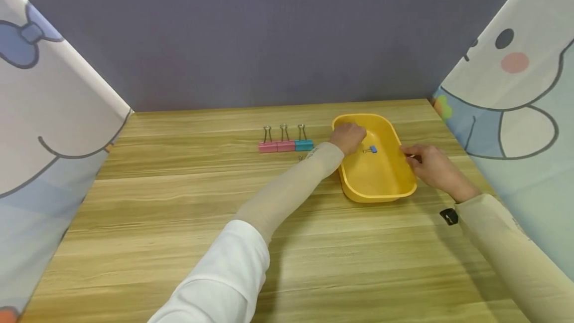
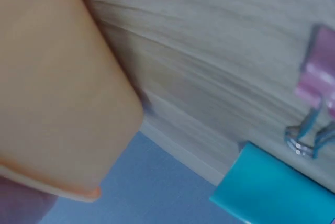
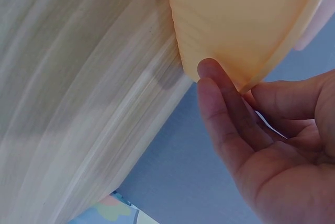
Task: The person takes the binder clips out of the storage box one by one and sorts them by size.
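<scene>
A yellow plastic bin (image 1: 381, 178) with rounded corners stands on the wooden table. My left hand (image 1: 349, 137) is at its left side, over the rim, with fingers hidden; I cannot tell whether they hold anything. In the left wrist view only a sliver of that hand shows beyond the bin's rim (image 2: 52, 186). On the right, my right hand (image 1: 430, 163) pinches the bin's rim, its fingers (image 3: 222, 114) against the outer wall (image 3: 230, 20). A small blue binder clip (image 1: 373, 149) lies inside the bin.
Left of the bin, two pink binder clips (image 1: 277, 147) and a teal binder clip (image 1: 304, 145) stand in a row, handles up. Another clip's small metal handle (image 1: 301, 158) peeks out beside the left sleeve. A grey panel (image 1: 269, 39) rises behind the table (image 1: 179, 203), with printed cloth (image 1: 529, 133) at both sides.
</scene>
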Tool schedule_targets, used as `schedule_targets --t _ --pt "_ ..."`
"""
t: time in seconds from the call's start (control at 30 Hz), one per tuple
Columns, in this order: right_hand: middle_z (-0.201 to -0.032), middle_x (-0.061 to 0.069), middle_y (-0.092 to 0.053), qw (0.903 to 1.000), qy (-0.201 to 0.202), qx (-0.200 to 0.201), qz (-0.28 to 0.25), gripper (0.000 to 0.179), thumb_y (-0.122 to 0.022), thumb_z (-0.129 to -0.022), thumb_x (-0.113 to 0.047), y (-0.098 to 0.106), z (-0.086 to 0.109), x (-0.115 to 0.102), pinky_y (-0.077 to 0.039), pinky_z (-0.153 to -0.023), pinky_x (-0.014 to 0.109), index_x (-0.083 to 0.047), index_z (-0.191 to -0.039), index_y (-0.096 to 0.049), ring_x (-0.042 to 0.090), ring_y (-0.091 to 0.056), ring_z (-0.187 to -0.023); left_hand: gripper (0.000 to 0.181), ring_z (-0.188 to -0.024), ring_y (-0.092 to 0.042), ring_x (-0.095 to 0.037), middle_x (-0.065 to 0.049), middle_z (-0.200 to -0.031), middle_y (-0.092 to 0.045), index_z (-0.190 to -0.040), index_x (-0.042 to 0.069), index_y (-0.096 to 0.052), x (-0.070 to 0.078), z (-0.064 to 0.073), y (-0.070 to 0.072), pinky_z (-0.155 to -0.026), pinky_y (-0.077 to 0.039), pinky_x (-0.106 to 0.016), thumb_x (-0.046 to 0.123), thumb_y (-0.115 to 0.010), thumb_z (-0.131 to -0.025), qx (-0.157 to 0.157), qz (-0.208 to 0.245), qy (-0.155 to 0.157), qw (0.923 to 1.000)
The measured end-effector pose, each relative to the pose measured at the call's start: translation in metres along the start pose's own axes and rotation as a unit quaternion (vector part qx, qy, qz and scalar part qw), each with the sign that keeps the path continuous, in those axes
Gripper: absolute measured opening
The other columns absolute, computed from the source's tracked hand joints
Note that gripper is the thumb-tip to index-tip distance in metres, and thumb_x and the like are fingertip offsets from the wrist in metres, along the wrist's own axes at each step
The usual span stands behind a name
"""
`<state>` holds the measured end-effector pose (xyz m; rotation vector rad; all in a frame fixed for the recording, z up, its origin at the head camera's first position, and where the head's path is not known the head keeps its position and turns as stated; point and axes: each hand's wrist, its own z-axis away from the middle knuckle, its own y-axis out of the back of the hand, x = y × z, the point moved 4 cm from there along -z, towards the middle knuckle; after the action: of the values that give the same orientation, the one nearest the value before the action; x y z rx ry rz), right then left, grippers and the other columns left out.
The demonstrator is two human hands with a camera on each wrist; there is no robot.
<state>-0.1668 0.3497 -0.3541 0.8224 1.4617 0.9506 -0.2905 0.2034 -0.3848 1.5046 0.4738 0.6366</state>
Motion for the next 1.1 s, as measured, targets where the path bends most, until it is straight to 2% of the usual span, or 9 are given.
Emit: schedule_targets --t 0.13,0.27,0.33,0.47,0.57,0.67,0.77,0.9,1.1 --pt "-0.118 0.035 -0.053 1.0000 -0.004 -0.005 0.002 0.034 -0.052 -0.092 0.005 0.001 -0.002 0.001 -0.044 -0.058 0.031 0.013 -0.125 -0.053 0.028 -0.055 -0.076 0.024 -0.061 -0.033 -0.008 0.003 -0.066 -0.039 -0.074 0.014 -0.047 0.002 0.002 0.006 -0.058 -0.032 -0.019 0.005 -0.052 -0.096 0.006 0.045 -0.050 0.9977" --pt "-0.117 0.034 -0.054 1.0000 -0.003 -0.005 0.001 0.034 -0.053 -0.092 0.004 0.001 -0.005 0.002 -0.047 -0.061 0.035 0.013 -0.125 -0.053 0.031 -0.058 -0.081 0.026 -0.064 -0.030 -0.010 0.000 -0.069 -0.033 -0.074 0.013 -0.043 0.002 0.006 0.014 -0.061 -0.028 -0.020 -0.001 -0.051 -0.094 0.004 0.088 -0.089 0.9921" --pt "-0.117 0.034 -0.055 1.0000 0.000 -0.003 0.002 0.033 -0.053 -0.092 0.004 0.000 -0.006 0.003 -0.047 -0.062 0.036 0.013 -0.124 -0.053 0.032 -0.059 -0.082 0.022 -0.067 -0.033 -0.011 0.000 -0.072 -0.036 -0.077 0.012 -0.047 0.001 0.008 0.018 -0.063 -0.029 -0.020 -0.002 -0.051 -0.093 0.008 0.099 -0.103 0.9897" --pt "-0.116 0.035 -0.055 0.9999 0.009 0.003 0.006 0.033 -0.054 -0.092 0.004 -0.001 -0.007 0.005 -0.047 -0.062 0.036 0.013 -0.123 -0.054 0.032 -0.059 -0.082 0.011 -0.075 -0.046 -0.009 0.001 -0.082 -0.053 -0.087 0.009 -0.060 -0.005 0.015 0.026 -0.068 -0.036 -0.018 0.002 -0.054 -0.094 0.016 0.101 -0.121 0.9874" --pt "-0.115 0.035 -0.055 0.9998 0.014 0.007 0.008 0.033 -0.055 -0.091 0.004 -0.001 -0.007 0.007 -0.046 -0.060 0.034 0.013 -0.123 -0.055 0.031 -0.058 -0.080 0.009 -0.086 -0.054 -0.008 0.002 -0.094 -0.062 -0.097 0.008 -0.066 -0.011 0.021 0.031 -0.080 -0.040 -0.018 0.007 -0.058 -0.094 0.019 0.094 -0.126 0.9873" --pt "-0.114 0.036 -0.055 0.9998 0.017 0.010 0.008 0.033 -0.055 -0.090 0.005 0.001 -0.007 0.009 -0.046 -0.058 0.032 0.013 -0.122 -0.055 0.030 -0.058 -0.078 0.010 -0.091 -0.056 -0.008 0.003 -0.098 -0.064 -0.098 0.009 -0.068 -0.018 0.027 0.036 -0.093 -0.036 -0.018 0.008 -0.059 -0.093 0.022 0.095 -0.127 0.9871" --pt "-0.113 0.036 -0.055 0.9997 0.020 0.013 0.009 0.032 -0.056 -0.089 0.006 0.002 -0.007 0.010 -0.045 -0.056 0.029 0.014 -0.121 -0.055 0.030 -0.058 -0.077 0.009 -0.093 -0.056 -0.008 0.004 -0.098 -0.065 -0.098 0.010 -0.069 -0.024 0.033 0.041 -0.093 -0.036 -0.018 0.009 -0.061 -0.092 0.025 0.094 -0.126 0.9873" --pt "-0.112 0.036 -0.055 0.9996 0.024 0.012 0.012 0.032 -0.056 -0.089 0.007 0.003 -0.007 0.011 -0.044 -0.054 0.027 0.015 -0.120 -0.055 0.030 -0.058 -0.077 0.008 -0.094 -0.053 -0.009 0.005 -0.097 -0.062 -0.098 0.011 -0.068 -0.031 0.040 0.046 -0.080 -0.041 -0.018 0.012 -0.063 -0.091 0.024 0.084 -0.117 0.9893" --pt "-0.112 0.037 -0.055 0.9996 0.026 0.004 0.012 0.032 -0.055 -0.089 0.006 0.001 -0.008 0.008 -0.043 -0.054 0.027 0.015 -0.120 -0.055 0.029 -0.057 -0.076 0.009 -0.093 -0.051 -0.010 0.002 -0.098 -0.062 -0.098 0.010 -0.069 -0.049 0.056 0.049 -0.078 -0.041 -0.019 0.012 -0.063 -0.092 0.023 0.089 -0.108 0.9899"
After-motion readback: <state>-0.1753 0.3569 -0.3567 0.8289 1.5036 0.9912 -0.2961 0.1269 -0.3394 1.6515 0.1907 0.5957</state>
